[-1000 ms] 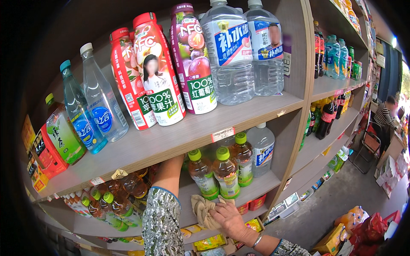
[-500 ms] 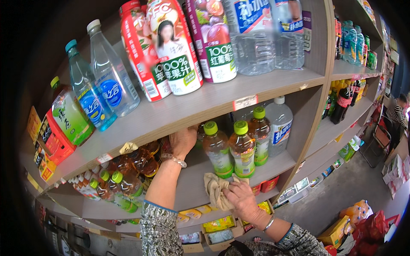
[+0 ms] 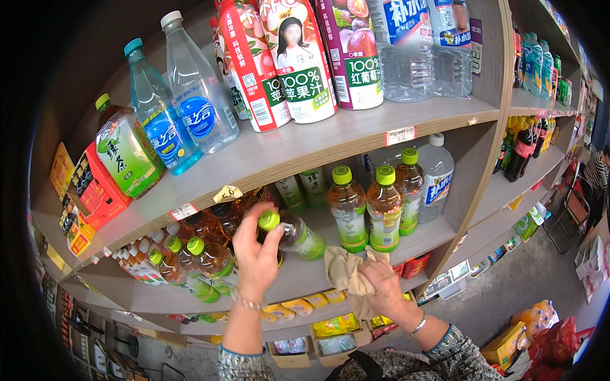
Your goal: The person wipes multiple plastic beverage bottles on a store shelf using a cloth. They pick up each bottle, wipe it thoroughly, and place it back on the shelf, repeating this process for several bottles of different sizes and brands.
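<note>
My left hand [image 3: 255,254] has its thumb and fingers around the green cap of a tea bottle [image 3: 304,240], which leans over on the lower shelf with its cap toward me. In my right hand [image 3: 386,286] is a crumpled beige cloth [image 3: 346,270], bunched at the front edge of that shelf. Just behind the cloth stand three upright tea bottles with green caps, one of them a front tea bottle [image 3: 384,213]. Next to them is a clear water bottle [image 3: 437,178] with a white cap.
The upper shelf [image 3: 343,136] carries juice cartons [image 3: 295,70], clear and blue bottles, and a green tea bottle [image 3: 127,149]. More bottles [image 3: 206,257] crowd the lower shelf at left. An upright divider [image 3: 492,127] stands at right. Boxes of packets [image 3: 337,333] sit below.
My left hand has come out from deep in the lower shelf toward me, now with a tea bottle. My right hand and the cloth stay by the shelf's front edge. The view has shifted.
</note>
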The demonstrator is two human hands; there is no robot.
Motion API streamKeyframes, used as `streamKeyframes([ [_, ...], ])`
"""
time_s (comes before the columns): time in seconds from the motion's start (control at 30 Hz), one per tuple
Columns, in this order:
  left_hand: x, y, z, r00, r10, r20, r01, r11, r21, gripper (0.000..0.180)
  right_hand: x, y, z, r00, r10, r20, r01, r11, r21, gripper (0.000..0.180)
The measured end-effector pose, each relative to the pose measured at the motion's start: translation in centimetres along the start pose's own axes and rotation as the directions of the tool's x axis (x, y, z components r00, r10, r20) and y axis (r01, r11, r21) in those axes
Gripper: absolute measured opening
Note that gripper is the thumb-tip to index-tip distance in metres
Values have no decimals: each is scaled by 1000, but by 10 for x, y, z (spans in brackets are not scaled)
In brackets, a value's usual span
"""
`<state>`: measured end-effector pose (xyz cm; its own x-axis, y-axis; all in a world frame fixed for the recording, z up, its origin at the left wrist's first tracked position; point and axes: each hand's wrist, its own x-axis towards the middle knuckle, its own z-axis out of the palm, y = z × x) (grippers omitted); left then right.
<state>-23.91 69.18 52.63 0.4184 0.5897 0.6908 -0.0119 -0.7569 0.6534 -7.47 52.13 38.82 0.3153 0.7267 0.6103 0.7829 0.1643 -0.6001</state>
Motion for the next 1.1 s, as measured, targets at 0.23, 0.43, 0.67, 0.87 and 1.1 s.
streamKeyframes([
  [0.23,-72,-12,11,949,272,-161,-271,962,30,41,81,-75,16,971,-155,-183,216,897,385,54],
  [0.43,-97,-26,-3,932,293,-213,-294,956,27,41,132,-63,47,890,162,427,-349,844,407,63],
  [0.67,-93,-34,-8,933,146,-330,-203,968,-147,45,108,-34,82,974,224,32,-223,925,308,50],
  [0.87,-85,-19,15,915,-171,-366,-29,876,-482,84,55,-40,69,982,152,-113,-130,975,179,43],
  [1.1,-83,-8,21,960,-238,-150,130,849,-512,66,32,-43,30,988,150,-34,-151,988,-20,47],
])
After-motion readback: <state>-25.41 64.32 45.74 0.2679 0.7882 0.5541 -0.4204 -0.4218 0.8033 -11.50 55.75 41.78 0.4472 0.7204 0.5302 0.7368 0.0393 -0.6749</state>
